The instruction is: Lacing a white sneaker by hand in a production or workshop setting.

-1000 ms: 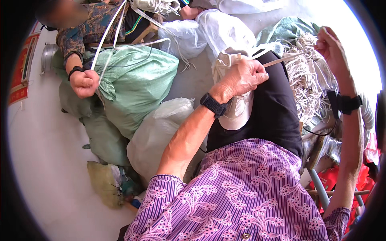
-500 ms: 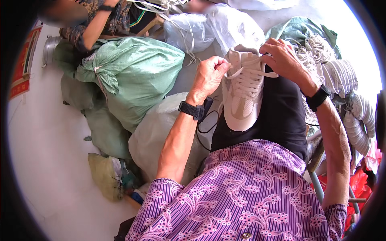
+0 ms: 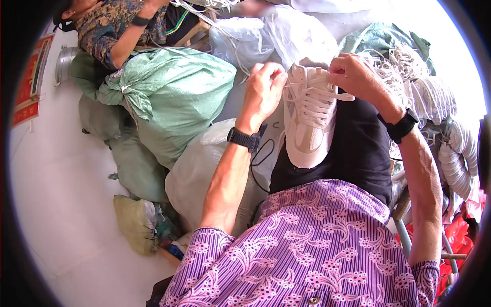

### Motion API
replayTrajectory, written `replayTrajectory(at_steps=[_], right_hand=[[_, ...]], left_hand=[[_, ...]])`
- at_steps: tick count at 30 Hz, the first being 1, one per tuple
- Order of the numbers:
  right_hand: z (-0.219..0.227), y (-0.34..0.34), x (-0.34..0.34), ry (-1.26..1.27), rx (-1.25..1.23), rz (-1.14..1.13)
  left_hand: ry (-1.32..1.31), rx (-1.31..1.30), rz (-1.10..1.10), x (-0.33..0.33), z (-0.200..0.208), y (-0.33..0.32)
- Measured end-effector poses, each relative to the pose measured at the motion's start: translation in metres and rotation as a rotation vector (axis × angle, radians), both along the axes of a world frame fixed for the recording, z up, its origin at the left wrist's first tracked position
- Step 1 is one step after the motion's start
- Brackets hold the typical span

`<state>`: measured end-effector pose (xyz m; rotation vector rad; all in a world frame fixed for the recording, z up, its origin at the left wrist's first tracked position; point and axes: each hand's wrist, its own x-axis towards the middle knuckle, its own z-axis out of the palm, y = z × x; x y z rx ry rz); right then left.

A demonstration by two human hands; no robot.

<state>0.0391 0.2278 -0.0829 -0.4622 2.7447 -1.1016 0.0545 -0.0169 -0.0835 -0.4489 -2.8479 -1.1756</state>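
Sneaker: a white sneaker (image 3: pixel 309 120) lies on my lap, on the black cloth (image 3: pixel 358 148) over my thigh, toe end pointing away from me and heel end toward my purple patterned shirt (image 3: pixel 317 250).
Laces: white laces (image 3: pixel 314 102) cross the sneaker's upper in rows, and one free end runs off the sneaker's right side, just past my right hand.
Left hand: my left hand (image 3: pixel 263 92) sits at the sneaker's left edge near the toe end, fingers curled in and pinched tight; it touches the sneaker's side there, though I cannot tell whether the pinch is on a lace or on the edge itself.
Right hand: my right hand (image 3: pixel 353 74) is at the sneaker's far right corner, fingers closed on the lace where it leaves the top eyelets.
Grip and shoe: the sneaker lies between my two hands, its far end level with both, the rest of it reaching back toward me below them.
Wrists: a black watch (image 3: pixel 245 139) rides on my left wrist, left of the sneaker's heel end; a second black watch (image 3: pixel 401 125) is on my right wrist, right of the sneaker.
Sacks: a tied green sack (image 3: pixel 176 97) lies well left of the sneaker, and a pale sack (image 3: pixel 197 171) lies nearer, just left of my left forearm.
Lace bundles: heaps of white laces (image 3: pixel 424 89) pile up right of the sneaker, beyond my right wrist.
Other person: a co-worker's arm (image 3: pixel 123 36) in a dark patterned sleeve shows far left of the sneaker, above the green sack.
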Motion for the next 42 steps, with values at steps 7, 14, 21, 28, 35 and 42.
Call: replayTrajectory(at_steps=[7, 14, 21, 28, 35, 42], right_hand=[[0.026, 0.004, 0.016, 0.229, -0.082, 0.029], [0.056, 0.07, 0.039, 0.099, 0.019, -0.044], [0.026, 0.127, 0.062, 0.017, 0.021, -0.192], [-0.008, 0.126, 0.079, -0.154, -0.632, -0.439], [-0.025, 0.111, 0.078, -0.236, -1.114, -0.661], [-0.041, 0.116, 0.081, -0.241, -1.306, -0.648]], left_hand=[[0.203, 0.007, -0.333, -0.039, 0.021, 0.059], [-0.045, -0.191, -0.451, -0.03, 0.014, 0.082], [-0.121, -0.021, -0.266, -0.029, 0.001, 0.085], [-0.453, 0.834, 0.072, -0.031, 0.026, 0.06], [-0.728, 1.2, 0.336, -0.017, 0.017, 0.014], [-0.804, 1.455, 0.299, -0.007, 0.008, 0.002]])
